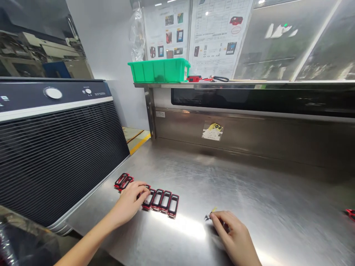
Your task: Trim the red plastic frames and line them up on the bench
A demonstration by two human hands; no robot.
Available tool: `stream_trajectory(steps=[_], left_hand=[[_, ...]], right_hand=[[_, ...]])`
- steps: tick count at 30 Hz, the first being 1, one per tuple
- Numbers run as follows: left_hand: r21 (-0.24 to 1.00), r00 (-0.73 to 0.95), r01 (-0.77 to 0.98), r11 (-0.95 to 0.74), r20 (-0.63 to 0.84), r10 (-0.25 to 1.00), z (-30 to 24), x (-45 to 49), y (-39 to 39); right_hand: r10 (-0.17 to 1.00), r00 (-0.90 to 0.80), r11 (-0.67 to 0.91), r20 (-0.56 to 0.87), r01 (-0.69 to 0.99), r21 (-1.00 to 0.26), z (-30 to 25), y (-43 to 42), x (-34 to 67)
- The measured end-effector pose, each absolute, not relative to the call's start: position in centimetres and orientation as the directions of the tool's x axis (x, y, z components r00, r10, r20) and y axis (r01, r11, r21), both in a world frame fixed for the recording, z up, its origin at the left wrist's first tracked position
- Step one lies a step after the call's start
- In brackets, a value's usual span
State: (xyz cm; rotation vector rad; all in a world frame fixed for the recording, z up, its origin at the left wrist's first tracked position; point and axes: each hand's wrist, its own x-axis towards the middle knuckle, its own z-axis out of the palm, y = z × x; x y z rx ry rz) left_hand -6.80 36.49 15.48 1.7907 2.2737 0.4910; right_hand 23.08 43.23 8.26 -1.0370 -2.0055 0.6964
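Red-and-black frames (161, 201) lie in a row on a steel counter (249, 184).
Left grip (128, 202) curls over them, hold unclear; right grip (233, 231) pinches a small metal part (210, 214).

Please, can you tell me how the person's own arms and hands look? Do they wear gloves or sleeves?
The left hand and the right hand are bare, without gloves, and have slim, tapering fingers. The left forearm is bare too, with no sleeve in view. No watch, ring or bracelet shows on them.
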Motion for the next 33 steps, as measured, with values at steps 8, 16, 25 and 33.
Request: stream_trajectory(steps=[8,16,25,33], left_hand=[[0.181,-0.282,0.944,0.276,0.006,0.959,15.4,-5.6,36.7],[-0.007,-0.295,0.954,0.3,0.161,0.942,14.4,-2.2,37.1],[-0.075,-0.3,0.946,0.315,0.169,0.939,14.5,-0.9,38.0],[-0.046,-0.306,0.947,0.317,0.157,0.939,15.6,0.8,37.7]], right_hand=[[0.838,-0.386,0.536,0.386,0.443,-0.719,8.5,43.5,23.3],[0.821,-0.433,0.554,0.371,0.447,-0.703,8.2,43.5,23.5],[0.821,-0.438,0.552,0.366,0.448,-0.703,8.4,43.5,23.8],[0.822,-0.42,0.556,0.384,0.446,-0.701,8.6,43.5,23.8]])
